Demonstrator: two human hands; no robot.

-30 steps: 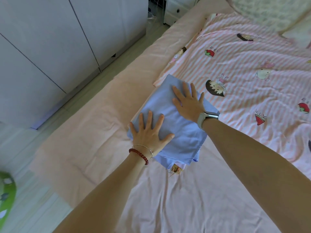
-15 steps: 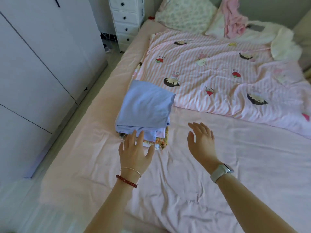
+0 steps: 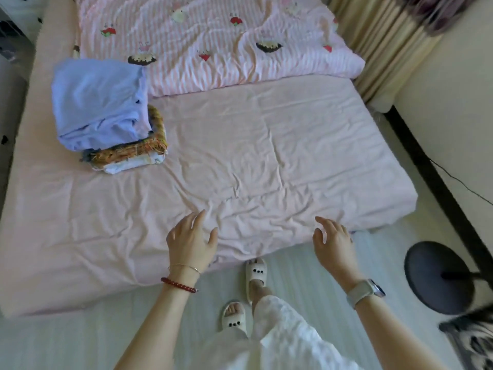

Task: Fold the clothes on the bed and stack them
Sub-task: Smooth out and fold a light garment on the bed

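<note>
A stack of folded clothes sits at the left of the bed (image 3: pixel 266 156). A light blue garment (image 3: pixel 98 102) lies on top, with an orange-brown fringed piece (image 3: pixel 133 152) and a white piece (image 3: pixel 130 165) under it. My left hand (image 3: pixel 190 243), with a red bead bracelet, hovers over the bed's near edge with relaxed fingers and holds nothing. My right hand (image 3: pixel 333 243), with a watch on the wrist, hangs over the near right edge, fingers loosely spread and empty. Both hands are well apart from the stack.
A pink striped quilt (image 3: pixel 226 41) with cartoon prints covers the far half of the bed. Curtains (image 3: pixel 384 36) hang at the right. A dark round fan base (image 3: pixel 437 276) stands on the floor at the right. My slippered feet (image 3: pixel 245 292) are by the bed's edge.
Both hands lifted off the blue garment and drew back to the bed's near edge. The view swung right and back, so the stack now lies far left.
</note>
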